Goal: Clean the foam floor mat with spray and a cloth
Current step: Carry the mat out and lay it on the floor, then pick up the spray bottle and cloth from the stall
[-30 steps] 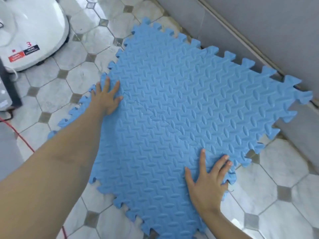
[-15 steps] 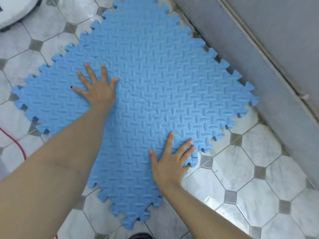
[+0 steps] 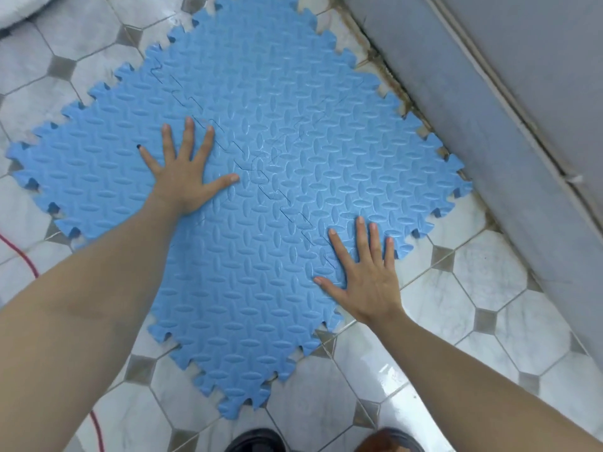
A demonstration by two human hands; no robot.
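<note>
A blue foam floor mat point(image 3: 261, 132) of interlocking tiles with a raised oval pattern and toothed edges lies flat on the tiled floor, turned like a diamond. My left hand point(image 3: 184, 172) presses flat on its left half, fingers spread. My right hand point(image 3: 363, 272) lies flat on the mat's lower right edge, fingers straight, with the heel of the palm over the floor. Neither hand holds anything. No spray bottle or cloth is in view.
White and grey octagon floor tiles point(image 3: 440, 308) surround the mat. A grey wall point(image 3: 489, 109) runs along the right, close to the mat's right corner. A red cable point(image 3: 27, 259) crosses the floor at left. A white appliance base point(image 3: 19, 8) sits top left.
The mat has slid down and to the right in view, closer to the wall. My left hand spread wider and my right hand shifted to the right along the mat's edge.
</note>
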